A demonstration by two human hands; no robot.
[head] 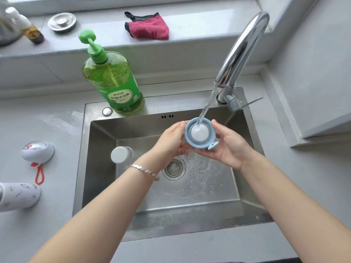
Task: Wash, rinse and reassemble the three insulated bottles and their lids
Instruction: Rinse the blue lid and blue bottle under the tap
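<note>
**Blue lid under the tap, both hands on it**

I'm looking down at the blue lid (197, 145), held over the sink (190, 196), above the drain. Its open side faces up at me and its axis runs roughly upright. Water (207, 105) from the faucet (241, 52) pours straight into it, and the hollow shows white.

The left hand (174, 139) cups it from one side, the right hand (228, 147) from the other. The fingers of both curl round its wall.

I count two lids: this blue one, and a white lid (37, 151) with a red strap on the bench (38, 120). I count two bottles. One bottle (121, 154) is at the basin's left, round pale end toward me. A white bottle (19, 196) lies on its side at the bench's left edge, partly out of view. One green soap bottle (112, 76) stands behind the basin.
</note>
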